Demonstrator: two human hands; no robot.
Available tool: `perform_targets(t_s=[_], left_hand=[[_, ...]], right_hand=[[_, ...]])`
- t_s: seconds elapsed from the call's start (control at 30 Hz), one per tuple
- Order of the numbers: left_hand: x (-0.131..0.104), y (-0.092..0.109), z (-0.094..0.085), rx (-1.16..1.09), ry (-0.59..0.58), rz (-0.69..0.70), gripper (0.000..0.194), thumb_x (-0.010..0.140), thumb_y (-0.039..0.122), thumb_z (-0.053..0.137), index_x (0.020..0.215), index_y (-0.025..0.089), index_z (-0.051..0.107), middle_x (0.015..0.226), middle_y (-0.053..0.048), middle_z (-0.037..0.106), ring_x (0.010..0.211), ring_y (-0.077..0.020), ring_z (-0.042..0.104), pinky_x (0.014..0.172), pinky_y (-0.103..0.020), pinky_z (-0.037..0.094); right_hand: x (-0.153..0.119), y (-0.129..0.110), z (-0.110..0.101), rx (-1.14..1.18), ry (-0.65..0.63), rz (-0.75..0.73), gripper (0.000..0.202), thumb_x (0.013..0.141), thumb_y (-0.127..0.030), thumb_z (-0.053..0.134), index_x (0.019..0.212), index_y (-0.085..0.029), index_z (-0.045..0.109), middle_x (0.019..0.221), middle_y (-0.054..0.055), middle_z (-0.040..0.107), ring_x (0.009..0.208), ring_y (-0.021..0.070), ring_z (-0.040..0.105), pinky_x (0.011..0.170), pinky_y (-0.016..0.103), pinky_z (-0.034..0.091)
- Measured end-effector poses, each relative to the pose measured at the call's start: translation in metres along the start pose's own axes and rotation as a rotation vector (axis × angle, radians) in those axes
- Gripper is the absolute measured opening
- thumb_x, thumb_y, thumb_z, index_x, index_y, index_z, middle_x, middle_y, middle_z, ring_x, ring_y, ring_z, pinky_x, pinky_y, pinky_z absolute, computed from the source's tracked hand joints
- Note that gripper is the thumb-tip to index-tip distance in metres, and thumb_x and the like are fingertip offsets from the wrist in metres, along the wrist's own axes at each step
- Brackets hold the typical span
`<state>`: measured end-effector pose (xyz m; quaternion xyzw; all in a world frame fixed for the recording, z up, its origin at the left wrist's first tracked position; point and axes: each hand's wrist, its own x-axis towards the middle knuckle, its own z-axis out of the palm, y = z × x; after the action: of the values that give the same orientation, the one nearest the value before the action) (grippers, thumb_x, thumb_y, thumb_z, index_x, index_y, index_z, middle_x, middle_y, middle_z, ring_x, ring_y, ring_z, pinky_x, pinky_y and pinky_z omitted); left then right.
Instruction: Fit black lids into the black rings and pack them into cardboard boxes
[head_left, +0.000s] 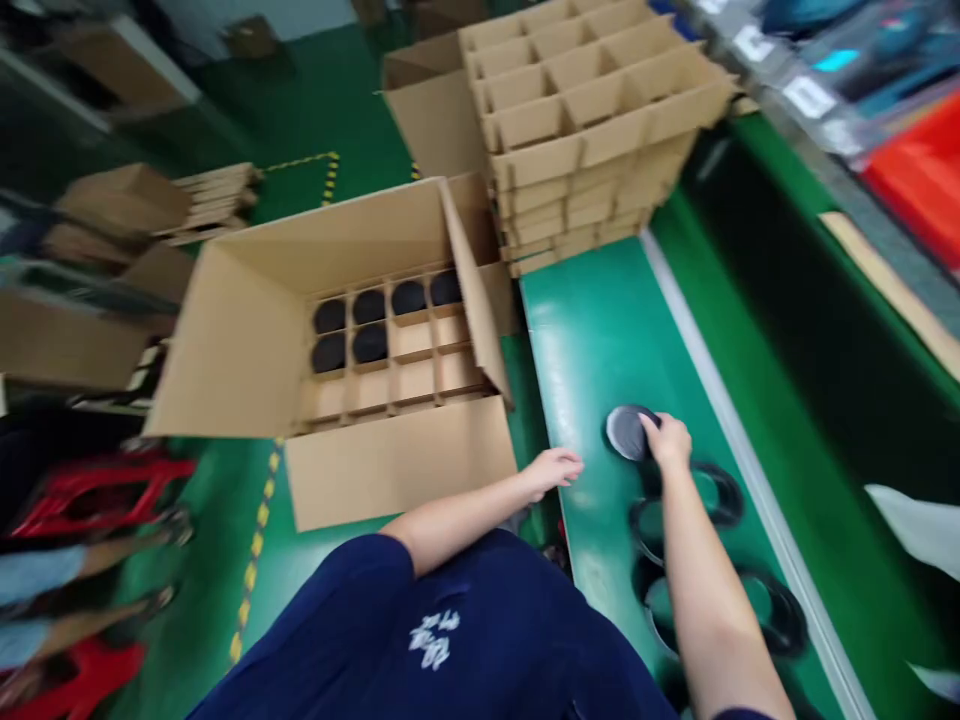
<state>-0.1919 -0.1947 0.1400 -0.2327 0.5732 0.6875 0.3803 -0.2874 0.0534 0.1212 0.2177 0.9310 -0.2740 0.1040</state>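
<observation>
My right hand (666,440) grips a round black part (630,432) by its right edge, above the green bench surface (600,330). That part has a greyish face on its left side. My left hand (553,472) is near the bench's left edge, fingers loosely bent and slightly apart, with nothing visible in them. Several black rings (646,528) with green showing inside lie around and partly behind my right forearm. To the left stands an open cardboard box (397,465) with a cardboard divider (412,380); several black round pieces (370,342) fill its back cells and part of the second row.
Stacked cardboard dividers (600,150) rise at the bench's far end. On the right runs a shelf with a red bin (922,170). Another person's legs (75,570) and red frames (97,490) are at left. A wooden pallet (217,200) lies on the floor.
</observation>
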Motion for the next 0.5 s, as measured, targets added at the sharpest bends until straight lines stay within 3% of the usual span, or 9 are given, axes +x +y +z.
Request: perform_targets(t_s=[0.07, 0.13, 0.23, 0.3, 0.4, 0.43, 0.5], left_hand=[[0.009, 0.004, 0.003, 0.063, 0.028, 0.084, 0.039, 0.068, 0.027, 0.088, 0.101, 0.015, 0.072, 0.104, -0.018, 0.073, 0.107, -0.0362, 0.07, 0.102, -0.058, 0.052], [0.009, 0.011, 0.0, 0.12, 0.023, 0.192, 0.068, 0.057, 0.021, 0.093, 0.121, 0.014, 0.07, 0.135, -0.026, 0.064, 0.133, -0.0435, 0.056, 0.116, -0.062, 0.039], [-0.006, 0.021, -0.011, 0.486, -0.06, 0.43, 0.117, 0.049, 0.026, 0.099, 0.155, 0.025, 0.05, 0.173, -0.021, 0.018, 0.159, -0.0485, 0.01, 0.126, -0.07, 0.008], [-0.021, 0.024, -0.024, 0.839, -0.121, 0.535, 0.128, 0.055, 0.041, 0.098, 0.165, 0.033, 0.032, 0.176, -0.018, -0.001, 0.159, -0.0517, -0.006, 0.119, -0.08, 0.004], [-0.047, 0.019, -0.052, 1.099, -0.126, 0.571, 0.127, 0.062, 0.049, 0.092, 0.167, 0.039, 0.022, 0.175, -0.019, 0.009, 0.157, -0.0526, 0.009, 0.113, -0.079, 0.027], [-0.057, 0.015, -0.064, 1.127, -0.087, 0.579, 0.126, 0.061, 0.047, 0.092, 0.167, 0.04, 0.023, 0.173, -0.018, 0.015, 0.155, -0.0517, 0.017, 0.112, -0.075, 0.034], [-0.077, 0.008, -0.093, 1.134, 0.102, 0.586, 0.12, 0.058, 0.04, 0.092, 0.163, 0.042, 0.033, 0.169, -0.014, 0.027, 0.15, -0.0488, 0.03, 0.112, -0.067, 0.04]], right_hand=[[0.006, -0.001, 0.004, -0.017, -0.108, -0.041, 0.034, 0.088, -0.049, 0.059, 0.092, -0.017, 0.072, 0.102, 0.029, 0.07, 0.107, 0.0467, 0.067, 0.093, 0.059, 0.049], [-0.004, -0.007, 0.011, -0.034, -0.186, -0.087, 0.033, 0.088, -0.053, 0.055, 0.088, -0.023, 0.07, 0.107, 0.027, 0.071, 0.107, 0.0463, 0.067, 0.093, 0.058, 0.05], [-0.043, -0.027, 0.023, 0.016, -0.263, -0.217, 0.035, 0.087, -0.059, 0.05, 0.085, -0.028, 0.068, 0.107, 0.022, 0.073, 0.105, 0.0446, 0.067, 0.093, 0.058, 0.05], [-0.073, -0.046, 0.034, 0.133, -0.346, -0.299, 0.037, 0.084, -0.06, 0.051, 0.084, -0.027, 0.068, 0.102, 0.019, 0.073, 0.102, 0.0435, 0.068, 0.094, 0.059, 0.051], [-0.113, -0.076, 0.05, 0.287, -0.459, -0.327, 0.045, 0.081, -0.063, 0.055, 0.088, -0.022, 0.071, 0.094, 0.015, 0.073, 0.097, 0.0392, 0.069, 0.091, 0.055, 0.055], [-0.124, -0.085, 0.054, 0.336, -0.502, -0.31, 0.051, 0.081, -0.065, 0.055, 0.095, -0.019, 0.073, 0.095, 0.015, 0.073, 0.095, 0.0369, 0.069, 0.086, 0.052, 0.058], [-0.139, -0.1, 0.059, 0.471, -0.598, -0.259, 0.064, 0.084, -0.068, 0.055, 0.117, -0.016, 0.071, 0.107, 0.014, 0.073, 0.095, 0.0318, 0.071, 0.077, 0.045, 0.061]])
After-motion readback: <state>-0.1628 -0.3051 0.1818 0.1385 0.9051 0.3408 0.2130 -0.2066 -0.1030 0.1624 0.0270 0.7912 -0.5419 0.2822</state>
